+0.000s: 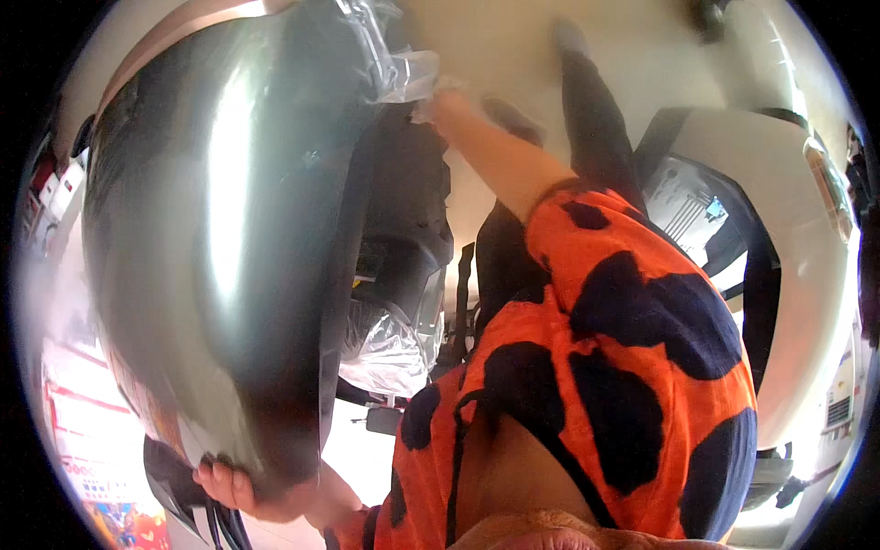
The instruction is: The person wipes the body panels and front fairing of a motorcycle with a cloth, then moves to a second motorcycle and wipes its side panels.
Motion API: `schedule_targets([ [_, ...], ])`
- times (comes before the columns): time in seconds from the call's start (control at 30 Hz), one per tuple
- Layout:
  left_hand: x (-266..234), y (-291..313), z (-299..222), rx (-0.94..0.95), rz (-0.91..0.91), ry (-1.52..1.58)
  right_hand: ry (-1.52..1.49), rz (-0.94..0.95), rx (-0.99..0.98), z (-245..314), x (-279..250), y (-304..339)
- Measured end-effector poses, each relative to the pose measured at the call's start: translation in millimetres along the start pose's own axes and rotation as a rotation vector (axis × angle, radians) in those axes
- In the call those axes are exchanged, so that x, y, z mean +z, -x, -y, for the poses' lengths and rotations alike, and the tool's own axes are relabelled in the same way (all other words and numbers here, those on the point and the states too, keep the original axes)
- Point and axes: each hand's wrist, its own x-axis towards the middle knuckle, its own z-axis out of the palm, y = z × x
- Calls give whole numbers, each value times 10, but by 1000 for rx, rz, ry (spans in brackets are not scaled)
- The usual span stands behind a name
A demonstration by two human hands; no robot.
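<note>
A large, dark, glossy curved panel [275, 257] of what looks like a scooter fills the left side. My left hand [243, 490] is closed round its lower end, fingers curled over the edge. At the top, my right arm stretches out, and my right hand [447, 108] is closed at a bunch of clear plastic wrap [403, 73] hanging by the panel's far edge. The fingertips are blurred. More crumpled clear plastic [385, 348] covers a part below the black inner body [394, 192].
On my right stands a white curved vehicle body [811, 321] with a dark opening. A dark mirror or lever [383, 420] sticks out near my left side. Beige floor [495, 46] lies ahead, and my dark-clad leg [596, 110] stands between the vehicles.
</note>
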Motion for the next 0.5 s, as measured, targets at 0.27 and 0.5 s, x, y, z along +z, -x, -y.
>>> schedule_targets([
  [0.27,100,71,-26,-97,-48,102,362,288,-1055,1272,-379,1661],
  [0.5,167,-18,-69,-201,-116,178,416,1203,-1986,786,-400,3538],
])
